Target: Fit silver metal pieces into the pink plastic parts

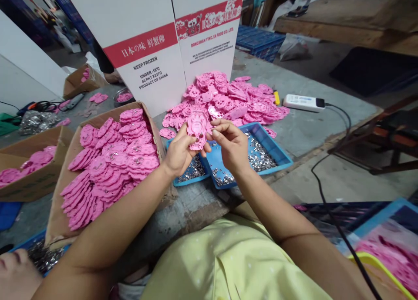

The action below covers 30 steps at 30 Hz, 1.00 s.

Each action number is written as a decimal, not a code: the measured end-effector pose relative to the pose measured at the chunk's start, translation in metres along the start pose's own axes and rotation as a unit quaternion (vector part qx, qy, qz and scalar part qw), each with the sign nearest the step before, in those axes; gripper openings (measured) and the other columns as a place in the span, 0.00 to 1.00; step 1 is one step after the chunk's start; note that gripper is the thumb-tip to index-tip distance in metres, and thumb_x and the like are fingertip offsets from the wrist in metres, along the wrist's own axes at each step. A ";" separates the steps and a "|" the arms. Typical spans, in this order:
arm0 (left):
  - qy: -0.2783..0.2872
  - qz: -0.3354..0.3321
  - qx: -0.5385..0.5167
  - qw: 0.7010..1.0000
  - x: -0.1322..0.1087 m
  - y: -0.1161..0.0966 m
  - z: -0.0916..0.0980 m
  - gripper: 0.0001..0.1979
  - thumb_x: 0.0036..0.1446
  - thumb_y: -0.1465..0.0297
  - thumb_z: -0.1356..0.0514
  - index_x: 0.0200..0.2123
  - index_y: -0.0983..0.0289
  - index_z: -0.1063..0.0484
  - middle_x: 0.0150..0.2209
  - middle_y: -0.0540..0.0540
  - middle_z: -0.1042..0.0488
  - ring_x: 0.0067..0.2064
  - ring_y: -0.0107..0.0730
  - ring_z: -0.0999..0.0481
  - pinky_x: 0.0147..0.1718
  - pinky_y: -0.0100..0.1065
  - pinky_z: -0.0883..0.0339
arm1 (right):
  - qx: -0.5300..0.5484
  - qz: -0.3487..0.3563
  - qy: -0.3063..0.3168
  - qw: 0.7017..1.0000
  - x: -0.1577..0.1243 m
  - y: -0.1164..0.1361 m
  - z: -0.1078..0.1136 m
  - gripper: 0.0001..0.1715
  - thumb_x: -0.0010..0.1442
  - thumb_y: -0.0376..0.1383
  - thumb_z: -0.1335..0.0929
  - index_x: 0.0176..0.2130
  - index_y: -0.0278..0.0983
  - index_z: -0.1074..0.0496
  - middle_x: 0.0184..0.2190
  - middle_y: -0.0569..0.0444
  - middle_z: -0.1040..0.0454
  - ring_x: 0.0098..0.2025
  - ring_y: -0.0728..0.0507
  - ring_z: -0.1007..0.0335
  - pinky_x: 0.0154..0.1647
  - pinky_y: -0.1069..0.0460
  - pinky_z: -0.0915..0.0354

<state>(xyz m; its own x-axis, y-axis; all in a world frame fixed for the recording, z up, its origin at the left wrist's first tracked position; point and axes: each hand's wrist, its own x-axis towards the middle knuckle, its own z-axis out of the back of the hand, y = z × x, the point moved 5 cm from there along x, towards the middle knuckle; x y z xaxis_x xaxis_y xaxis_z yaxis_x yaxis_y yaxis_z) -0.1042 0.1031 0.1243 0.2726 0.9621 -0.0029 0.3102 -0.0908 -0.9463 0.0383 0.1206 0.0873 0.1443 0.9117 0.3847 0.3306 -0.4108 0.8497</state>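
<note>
A flat pink plastic piece [197, 125] with a wavy edge and small holes is gripped by my left hand [179, 155], thumb across its lower part. My right hand [233, 144] is pinched at the piece's right edge; anything between its fingertips is too small to make out. Below my hands, a blue tray [283, 164] holds many small shiny metal parts. A second, smaller blue tray [193, 181] with similar parts lies to its left, partly covered by my left hand. Behind them is a heap of pink pieces [225, 95].
To the left stands a cardboard box [55, 221] with stacked pink pieces, beside another open box [39, 182]. White printed cartons [146, 43] rise behind. A white power strip [303, 102] with a black cable and a yellow tool [276, 97] lie at right. Another person's hand [16, 269] shows lower left.
</note>
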 end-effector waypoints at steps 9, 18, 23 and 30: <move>-0.011 0.012 0.005 1.000 0.001 0.003 0.004 0.15 0.52 0.70 0.41 0.45 0.62 0.35 0.40 0.59 0.21 0.37 0.38 0.18 0.34 0.40 0.22 | -0.011 -0.038 0.021 0.999 0.000 -0.008 0.000 0.18 0.58 0.51 0.21 0.33 0.43 0.24 0.35 0.55 0.24 0.38 0.45 0.23 0.45 0.45 0.22; -0.009 -0.003 0.036 0.999 0.002 0.007 0.003 0.17 0.55 0.70 0.38 0.48 0.62 0.33 0.36 0.54 0.23 0.32 0.32 0.20 0.27 0.33 0.28 | -0.065 0.004 0.011 0.998 0.001 0.002 -0.002 0.16 0.59 0.50 0.21 0.35 0.43 0.22 0.40 0.54 0.24 0.39 0.46 0.26 0.41 0.48 0.24; -0.025 -0.038 0.074 0.996 0.002 0.002 0.000 0.21 0.55 0.65 0.30 0.48 0.61 0.33 0.31 0.49 0.24 0.27 0.28 0.23 0.24 0.30 0.33 | -0.043 -0.004 0.030 0.999 0.000 0.003 -0.003 0.12 0.61 0.45 0.22 0.35 0.42 0.23 0.38 0.55 0.24 0.36 0.48 0.27 0.39 0.49 0.26; -0.021 -0.052 0.110 0.992 -0.002 -0.001 -0.001 0.17 0.59 0.66 0.32 0.47 0.62 0.34 0.34 0.52 0.20 0.26 0.27 0.22 0.23 0.30 0.32 | -0.073 0.012 -0.011 0.997 -0.005 -0.001 0.023 0.12 0.58 0.46 0.21 0.35 0.43 0.22 0.38 0.54 0.23 0.43 0.43 0.25 0.47 0.45 0.26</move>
<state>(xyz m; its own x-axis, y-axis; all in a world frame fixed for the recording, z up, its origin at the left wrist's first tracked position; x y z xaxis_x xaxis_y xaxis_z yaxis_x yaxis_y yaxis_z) -0.1043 0.1011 0.1258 0.2100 0.9735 0.0903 0.1272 0.0644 -0.9898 0.0585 0.1168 0.0766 0.1719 0.9007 0.3990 0.1883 -0.4276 0.8842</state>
